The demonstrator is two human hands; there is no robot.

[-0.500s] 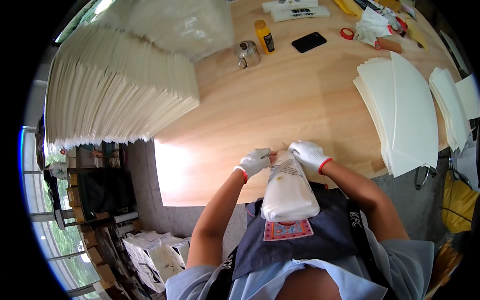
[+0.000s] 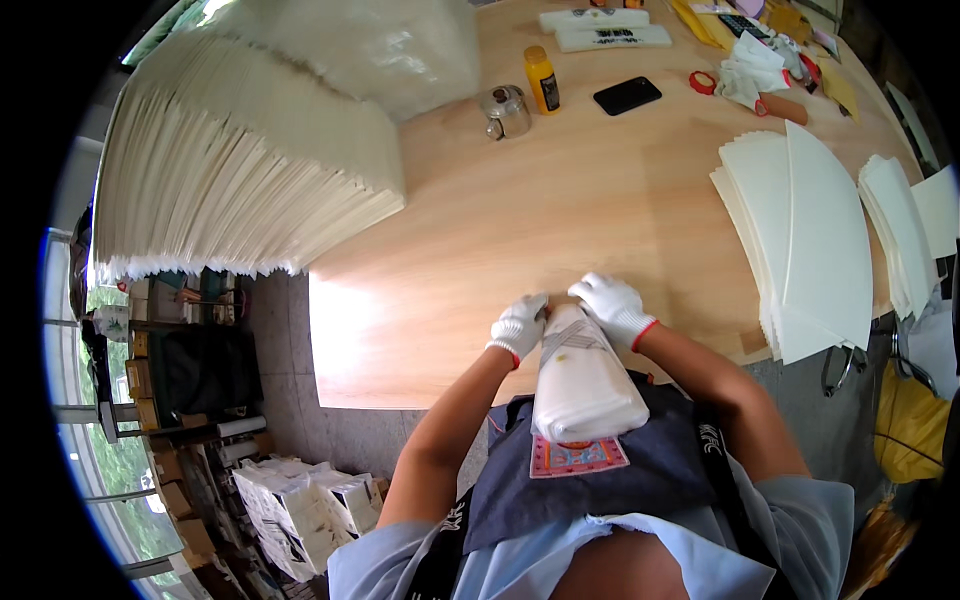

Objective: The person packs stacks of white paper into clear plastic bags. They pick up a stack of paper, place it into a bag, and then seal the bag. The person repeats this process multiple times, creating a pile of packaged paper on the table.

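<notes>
Surface: a wide, pale wooden surface (image 2: 560,220) fills most of the view, its near edge running just in front of the person.
Big stack: a very large fanned stack of cream sheets (image 2: 240,170) covers the far left of the surface, with a clear plastic bag (image 2: 370,45) lying behind it.
Right-hand sheets: a smaller pile of cream sheets (image 2: 800,240) lies at the right, one sheet tilted up on top; further sheets (image 2: 905,230) lie beside it near the rim.
Bundle: a white, oblong wrapped bundle (image 2: 585,385) rests at the near edge of the surface, between the two hands, its lower end hanging over the person's dark apron (image 2: 600,480). Its wrapping looks smooth and slightly glossy; pale bands cross it near the upper end, and the top narrows to a gathered neck.
Left hand: the left hand (image 2: 520,325), in a white glove with a red cuff, has its grip pressed against the bundle's upper left side, fingers curled on the neck.
Right hand: the right hand (image 2: 610,305), gloved alike, lies over the top of the bundle, fingers bent down onto it.
Small things: far across the surface stand a metal pot (image 2: 505,110), an orange bottle (image 2: 543,80) and a black phone (image 2: 627,95), well apart from the hands.
</notes>
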